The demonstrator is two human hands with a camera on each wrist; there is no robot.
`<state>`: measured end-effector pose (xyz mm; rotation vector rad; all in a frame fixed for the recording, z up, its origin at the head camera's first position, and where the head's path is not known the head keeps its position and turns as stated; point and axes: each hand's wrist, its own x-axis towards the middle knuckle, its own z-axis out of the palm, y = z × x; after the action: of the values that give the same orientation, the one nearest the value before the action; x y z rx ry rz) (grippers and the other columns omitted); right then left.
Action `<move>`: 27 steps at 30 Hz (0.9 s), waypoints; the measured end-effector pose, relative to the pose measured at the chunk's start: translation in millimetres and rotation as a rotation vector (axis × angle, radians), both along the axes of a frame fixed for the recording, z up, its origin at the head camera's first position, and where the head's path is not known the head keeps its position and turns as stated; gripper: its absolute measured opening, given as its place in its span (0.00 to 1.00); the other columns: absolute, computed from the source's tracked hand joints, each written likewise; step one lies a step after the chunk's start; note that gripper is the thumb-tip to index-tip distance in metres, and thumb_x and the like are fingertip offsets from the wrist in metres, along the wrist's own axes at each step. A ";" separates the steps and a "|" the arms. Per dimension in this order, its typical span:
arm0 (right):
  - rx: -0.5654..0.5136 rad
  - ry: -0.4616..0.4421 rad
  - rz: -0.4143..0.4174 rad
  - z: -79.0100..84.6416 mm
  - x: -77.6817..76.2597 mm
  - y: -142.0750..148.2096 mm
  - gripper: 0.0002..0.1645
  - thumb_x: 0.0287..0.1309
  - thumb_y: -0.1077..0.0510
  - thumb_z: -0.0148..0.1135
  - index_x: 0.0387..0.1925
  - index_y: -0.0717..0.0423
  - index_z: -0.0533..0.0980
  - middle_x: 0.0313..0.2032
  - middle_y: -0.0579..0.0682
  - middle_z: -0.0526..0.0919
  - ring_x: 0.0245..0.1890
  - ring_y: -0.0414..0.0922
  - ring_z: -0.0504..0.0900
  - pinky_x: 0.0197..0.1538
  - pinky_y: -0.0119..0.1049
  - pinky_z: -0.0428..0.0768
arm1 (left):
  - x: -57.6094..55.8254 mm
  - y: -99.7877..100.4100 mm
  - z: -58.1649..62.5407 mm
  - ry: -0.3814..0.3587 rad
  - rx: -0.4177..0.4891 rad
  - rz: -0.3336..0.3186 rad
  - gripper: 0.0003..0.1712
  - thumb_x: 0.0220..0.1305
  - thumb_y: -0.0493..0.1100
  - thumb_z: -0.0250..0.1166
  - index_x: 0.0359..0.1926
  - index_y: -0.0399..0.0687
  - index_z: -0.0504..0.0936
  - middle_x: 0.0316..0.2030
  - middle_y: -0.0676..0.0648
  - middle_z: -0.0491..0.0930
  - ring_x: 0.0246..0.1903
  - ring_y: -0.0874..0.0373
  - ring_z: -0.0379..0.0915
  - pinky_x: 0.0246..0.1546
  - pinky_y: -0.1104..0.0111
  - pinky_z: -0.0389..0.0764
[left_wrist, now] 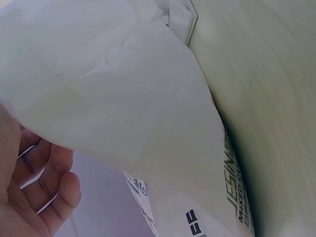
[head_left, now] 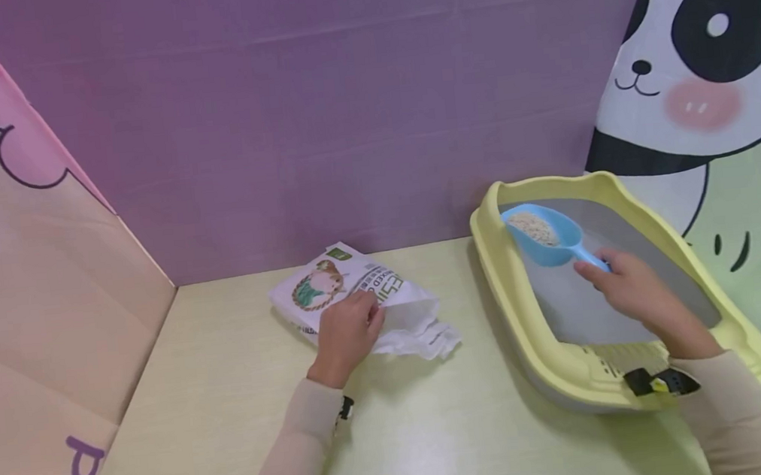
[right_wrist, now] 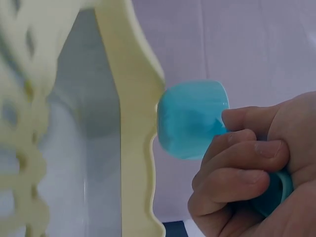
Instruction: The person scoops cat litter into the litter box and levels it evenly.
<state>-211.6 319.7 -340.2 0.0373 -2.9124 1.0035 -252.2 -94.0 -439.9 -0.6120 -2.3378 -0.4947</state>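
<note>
In the head view my right hand [head_left: 629, 287] grips the handle of a light-blue scoop [head_left: 561, 252] heaped with pale granules [head_left: 534, 229]. The scoop is over the left part of a litter box [head_left: 508, 294] with a yellow rim and grey inside. Curled fingers [right_wrist: 232, 185] wrap the scoop handle in the right wrist view. My left hand [head_left: 348, 331] pinches the edge of a white printed bag [head_left: 317, 288] near its open end. From the left wrist, the bag's white film [left_wrist: 113, 98] fills much of the view, with bent fingers at its edge.
The bag lies on a pale wooden table [head_left: 234, 431], left of the litter box. A slotted yellow grate [head_left: 608, 357] is at the box's near end. Behind stands a purple wall panel [head_left: 316, 122], and a panda-printed panel [head_left: 716, 110] rises at the right.
</note>
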 end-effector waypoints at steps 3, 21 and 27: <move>0.010 -0.020 -0.017 -1.3 -3.8 5.9 0.28 0.78 0.40 0.45 0.39 0.64 0.68 0.26 0.50 0.70 0.23 0.43 0.65 0.25 0.38 0.66 | 0.6 0.1 0.2 0.005 0.004 -0.006 0.11 0.62 0.42 0.72 0.25 0.50 0.78 0.22 0.53 0.78 0.18 0.63 0.67 0.20 0.72 0.68; 0.078 -0.150 -0.004 -7.8 -30.5 46.5 0.24 0.77 0.44 0.45 0.31 0.59 0.67 0.21 0.45 0.68 0.20 0.41 0.66 0.24 0.36 0.68 | 0.8 0.4 0.2 -0.014 -0.010 -0.005 0.12 0.62 0.43 0.71 0.25 0.50 0.78 0.23 0.53 0.80 0.19 0.61 0.68 0.21 0.71 0.70; 0.120 -0.175 0.001 -6.3 -40.4 60.3 0.23 0.76 0.47 0.47 0.26 0.56 0.66 0.18 0.44 0.67 0.18 0.41 0.67 0.23 0.36 0.69 | 0.5 0.1 0.1 -0.027 -0.010 -0.007 0.11 0.63 0.43 0.71 0.25 0.50 0.78 0.23 0.52 0.80 0.19 0.61 0.69 0.22 0.70 0.71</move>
<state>-252.0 380.0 -346.6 -0.0453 -3.1282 0.8731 -251.8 -93.8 -439.8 -0.6223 -2.3658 -0.4979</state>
